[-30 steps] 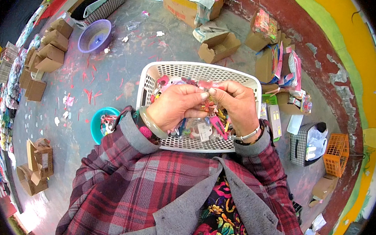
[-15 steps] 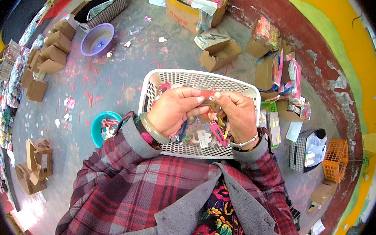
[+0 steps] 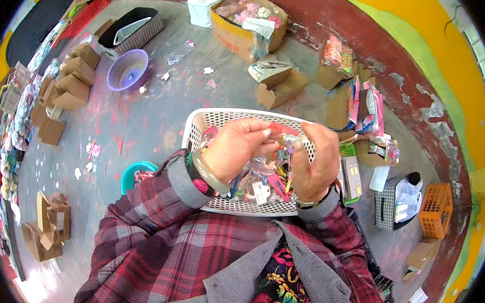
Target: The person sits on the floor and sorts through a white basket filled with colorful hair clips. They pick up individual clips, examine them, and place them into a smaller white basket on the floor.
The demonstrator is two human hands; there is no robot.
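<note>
Teal plastic comes first on my feed: a tub point(image 3: 126, 182) partly hidden by the left sleeve point(image 3: 158, 203). Further right, I see the left hand point(image 3: 233, 153) pinching a red strip point(image 3: 284, 128) above a white basket point(image 3: 222, 116) of small mixed pieces. The right hand point(image 3: 317, 160) has thumb and forefinger parted, just beside the strip's other end. I find an orange crate point(image 3: 434, 210) far right.

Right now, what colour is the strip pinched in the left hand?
Red. The strip in the left hand shows best in the head view.
</note>
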